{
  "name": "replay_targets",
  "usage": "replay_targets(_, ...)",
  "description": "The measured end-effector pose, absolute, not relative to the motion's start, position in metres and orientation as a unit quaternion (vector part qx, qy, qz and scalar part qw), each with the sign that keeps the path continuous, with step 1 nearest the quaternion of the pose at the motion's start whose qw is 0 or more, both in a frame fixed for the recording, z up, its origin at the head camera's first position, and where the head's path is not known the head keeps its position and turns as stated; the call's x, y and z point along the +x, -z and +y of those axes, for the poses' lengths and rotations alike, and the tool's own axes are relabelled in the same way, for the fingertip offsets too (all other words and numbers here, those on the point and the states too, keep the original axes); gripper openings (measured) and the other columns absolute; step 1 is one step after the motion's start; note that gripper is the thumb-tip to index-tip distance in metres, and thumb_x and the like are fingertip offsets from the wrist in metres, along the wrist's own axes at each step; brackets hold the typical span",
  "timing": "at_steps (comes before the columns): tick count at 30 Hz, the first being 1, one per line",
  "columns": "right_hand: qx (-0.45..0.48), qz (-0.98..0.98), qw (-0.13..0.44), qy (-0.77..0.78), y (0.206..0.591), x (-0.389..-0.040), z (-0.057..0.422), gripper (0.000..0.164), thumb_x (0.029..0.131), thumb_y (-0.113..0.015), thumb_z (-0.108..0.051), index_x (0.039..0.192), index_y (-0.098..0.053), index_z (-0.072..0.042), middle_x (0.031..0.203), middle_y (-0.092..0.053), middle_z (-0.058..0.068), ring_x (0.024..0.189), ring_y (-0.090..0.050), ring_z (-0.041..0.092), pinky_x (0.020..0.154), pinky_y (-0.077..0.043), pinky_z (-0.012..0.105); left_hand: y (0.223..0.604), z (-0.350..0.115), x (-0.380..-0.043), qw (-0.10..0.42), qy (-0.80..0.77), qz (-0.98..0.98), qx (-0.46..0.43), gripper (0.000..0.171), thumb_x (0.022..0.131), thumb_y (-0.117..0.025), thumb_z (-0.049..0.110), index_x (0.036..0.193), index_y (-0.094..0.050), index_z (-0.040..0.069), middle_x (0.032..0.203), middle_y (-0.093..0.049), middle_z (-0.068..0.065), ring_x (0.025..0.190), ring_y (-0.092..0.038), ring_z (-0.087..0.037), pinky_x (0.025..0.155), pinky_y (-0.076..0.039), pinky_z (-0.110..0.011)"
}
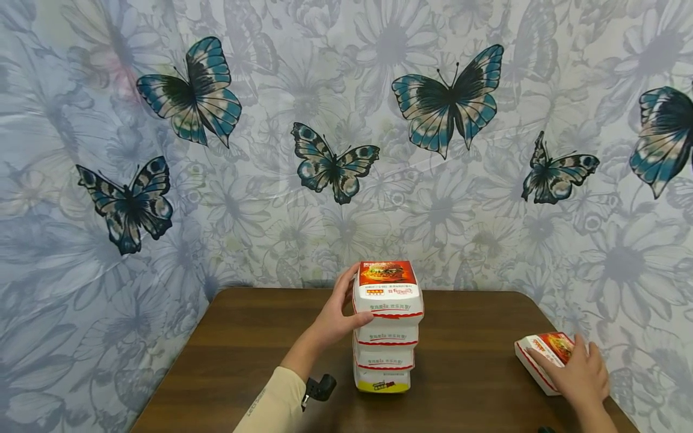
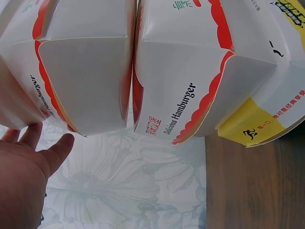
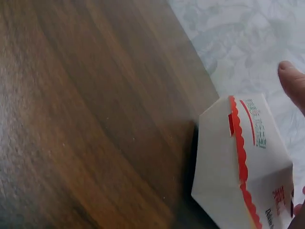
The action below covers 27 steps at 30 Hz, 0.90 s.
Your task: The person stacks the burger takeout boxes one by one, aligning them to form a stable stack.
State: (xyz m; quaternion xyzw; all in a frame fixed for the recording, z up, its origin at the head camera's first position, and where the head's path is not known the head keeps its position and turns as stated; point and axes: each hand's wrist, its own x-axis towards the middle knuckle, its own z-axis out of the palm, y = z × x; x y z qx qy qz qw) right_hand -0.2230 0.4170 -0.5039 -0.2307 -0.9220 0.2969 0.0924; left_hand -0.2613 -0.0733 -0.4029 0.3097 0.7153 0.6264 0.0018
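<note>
A stack of several white hamburger boxes (image 1: 387,334) with red scalloped edges stands upright on the table; the lowest has a yellow band. My left hand (image 1: 337,310) rests at the left side of the top box (image 1: 391,297), thumb near its front face and fingers along its side. Close up in the left wrist view, the boxes (image 2: 178,71) show printed lettering. A separate hamburger box (image 1: 541,355) lies at the right table edge, with my right hand (image 1: 583,373) over its right side, fingers spread. In the right wrist view, a fingertip stands apart from this box (image 3: 219,162).
The brown wooden table (image 1: 260,361) bears the stack near its middle. Behind it hangs a pale flowered cloth (image 1: 260,240) printed with large butterflies. A small black device (image 1: 320,388) sits at my left wrist, by the cream sleeve.
</note>
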Motion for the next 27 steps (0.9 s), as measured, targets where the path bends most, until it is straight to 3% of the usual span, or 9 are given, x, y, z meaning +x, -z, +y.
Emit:
replay_targets(4, -0.250, -0.913, 0.069, -0.314, 0.508, -0.218, 0.422, 0.126, 0.075, -0.065, -0.068, 0.152, 0.011, -0.003, 0.152, 0.022, 0.034, 0.136, 0.008, 0.062, 0.101, -0.008, 0.075, 0.402, -0.073, -0.261, 0.000, -0.624, 0.716, 0.313, 0.087, 0.085, -0.068, 0.038, 0.152, -0.012, 0.038, 0.155, -0.016, 0.007, 0.136, -0.033, -0.021, 0.111, -0.026, -0.052)
replay_targets(15, -0.281, -0.895, 0.083, -0.337, 0.517, -0.208, 0.429, 0.130, 0.071, -0.069, -0.068, 0.152, 0.010, -0.003, 0.151, 0.028, 0.031, 0.136, 0.015, 0.059, 0.099, -0.004, 0.074, 0.398, -0.074, -0.256, 0.006, -0.624, 0.718, 0.308, 0.090, 0.084, -0.069, 0.035, 0.153, -0.010, 0.035, 0.156, -0.014, 0.006, 0.136, -0.035, -0.021, 0.111, -0.027, -0.050)
replay_targets(18, -0.289, -0.890, 0.086, -0.343, 0.522, -0.206, 0.429, 0.130, 0.071, -0.069, -0.068, 0.152, 0.009, -0.002, 0.151, 0.026, 0.031, 0.137, 0.015, 0.057, 0.100, -0.004, 0.073, 0.386, -0.073, -0.248, 0.015, -0.625, 0.719, 0.304, 0.093, 0.084, -0.069, 0.032, 0.155, -0.009, 0.026, 0.156, -0.014, 0.001, 0.136, -0.035, -0.023, 0.112, -0.026, -0.052)
replay_targets(22, -0.302, -0.880, 0.086, -0.356, 0.530, -0.204, 0.430, 0.129, 0.072, -0.067, -0.069, 0.151, 0.009, -0.002, 0.151, 0.021, 0.033, 0.137, 0.012, 0.057, 0.101, -0.006, 0.073, 0.375, -0.072, -0.240, 0.022, -0.622, 0.720, 0.306, 0.095, 0.085, -0.069, 0.030, 0.156, -0.008, 0.019, 0.156, -0.013, -0.002, 0.135, -0.035, -0.025, 0.113, -0.025, -0.053)
replay_targets(27, -0.312, -0.871, 0.105, -0.365, 0.537, -0.202, 0.431, 0.127, 0.073, -0.068, -0.065, 0.151, 0.009, -0.001, 0.152, 0.006, 0.037, 0.133, -0.004, 0.063, 0.099, -0.013, 0.074, 0.375, -0.071, -0.239, 0.023, -0.619, 0.722, 0.309, 0.094, 0.085, -0.069, 0.029, 0.156, -0.008, 0.019, 0.156, -0.012, -0.003, 0.137, -0.035, -0.026, 0.113, -0.024, -0.053)
